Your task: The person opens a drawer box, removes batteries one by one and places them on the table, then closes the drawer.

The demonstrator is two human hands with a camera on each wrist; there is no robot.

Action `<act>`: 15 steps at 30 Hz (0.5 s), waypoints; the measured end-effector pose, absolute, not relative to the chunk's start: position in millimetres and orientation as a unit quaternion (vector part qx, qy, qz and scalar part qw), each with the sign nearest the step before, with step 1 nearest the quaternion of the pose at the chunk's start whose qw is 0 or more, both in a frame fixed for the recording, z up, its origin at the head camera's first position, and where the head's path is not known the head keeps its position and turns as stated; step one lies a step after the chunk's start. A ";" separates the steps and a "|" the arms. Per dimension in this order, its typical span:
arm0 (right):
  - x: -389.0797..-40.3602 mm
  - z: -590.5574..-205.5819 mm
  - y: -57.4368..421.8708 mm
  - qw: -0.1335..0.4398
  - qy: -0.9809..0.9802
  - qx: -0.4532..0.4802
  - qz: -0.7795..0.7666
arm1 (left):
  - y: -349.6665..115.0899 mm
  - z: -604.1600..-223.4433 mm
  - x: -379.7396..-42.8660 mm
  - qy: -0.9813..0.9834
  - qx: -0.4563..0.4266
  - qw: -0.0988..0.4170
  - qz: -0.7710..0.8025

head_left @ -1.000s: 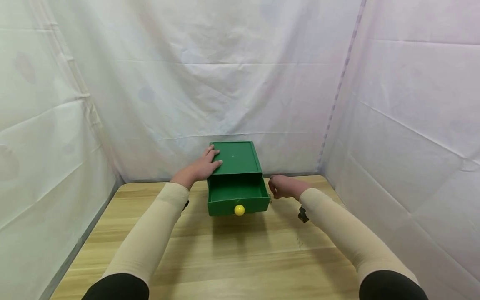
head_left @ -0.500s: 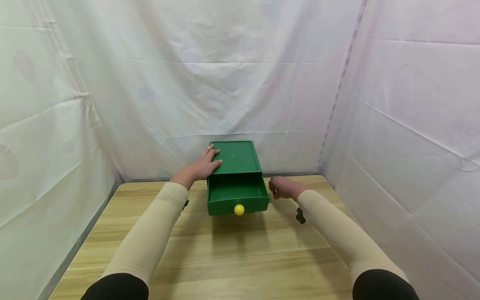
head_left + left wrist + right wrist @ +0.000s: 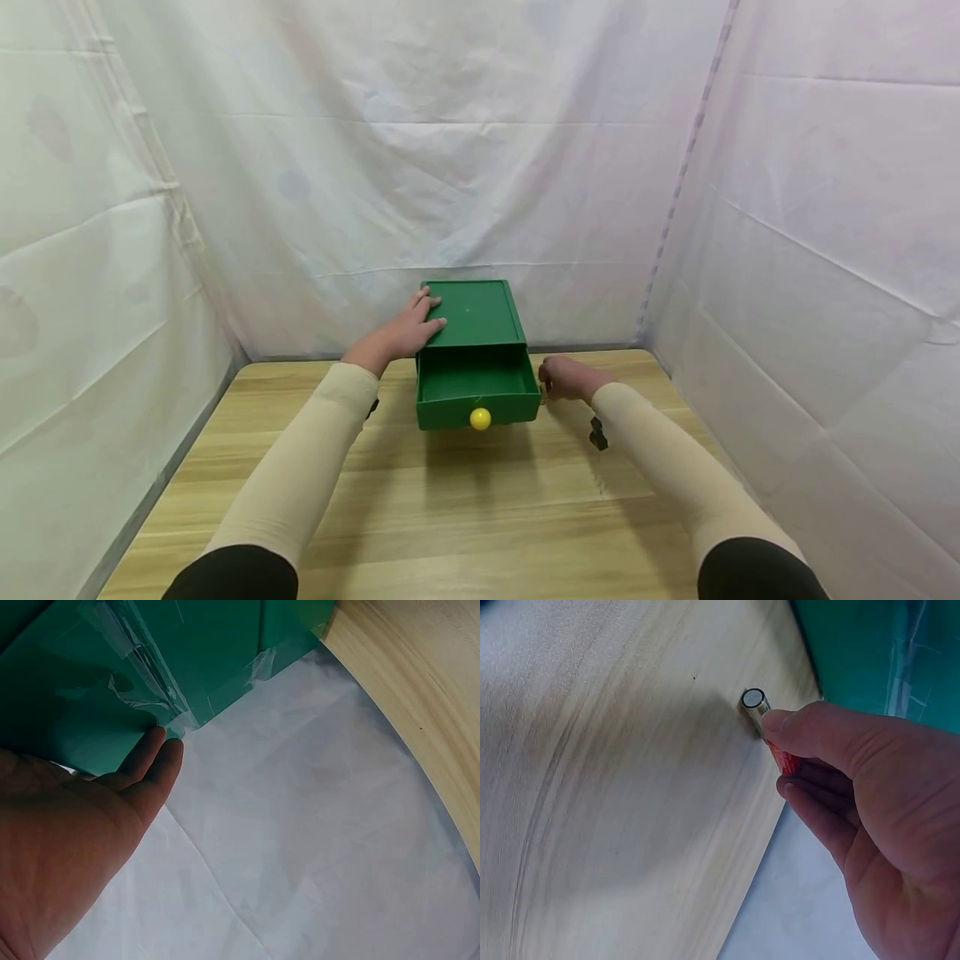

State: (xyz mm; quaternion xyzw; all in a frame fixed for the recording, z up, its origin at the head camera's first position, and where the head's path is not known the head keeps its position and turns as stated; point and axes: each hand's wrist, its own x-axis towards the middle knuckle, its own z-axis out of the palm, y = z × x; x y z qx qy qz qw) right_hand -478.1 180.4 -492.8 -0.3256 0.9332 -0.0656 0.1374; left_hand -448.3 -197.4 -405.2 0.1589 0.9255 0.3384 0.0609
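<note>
A green drawer box stands at the far side of the table with its drawer pulled out. A round yellow knob sits on the drawer's front, and no items show inside. My left hand lies over the box's left top edge, fingers and thumb spread; the left wrist view shows two fingers along its taped side. Just right of the drawer, my right hand pinches a red and gold battery between thumb and fingers, its flat silver end facing out over the tabletop.
The wooden table reaches toward me from the box. White cloth hangs close behind the box and along both sides. Clear tape runs down a corner of the box.
My right forearm has shifted slightly left, while the right hand stays beside the drawer. The left hand and the pulled-out drawer hold their places.
</note>
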 end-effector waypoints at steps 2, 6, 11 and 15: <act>-478.1 -494.0 179.6 0.139 0.933 -0.326 -0.065 | -196.1 -402.4 -443.7 0.926 0.163 0.055 0.337; -478.1 -495.7 178.5 0.137 0.934 -0.323 -0.062 | -193.5 -397.8 -434.2 0.926 0.168 0.045 0.335; -479.6 -500.2 178.1 0.138 0.936 -0.318 -0.058 | -194.3 -397.9 -434.8 0.926 0.167 0.051 0.336; -481.8 -504.9 177.8 0.137 0.938 -0.313 -0.053 | -193.6 -396.4 -432.8 0.926 0.168 0.049 0.335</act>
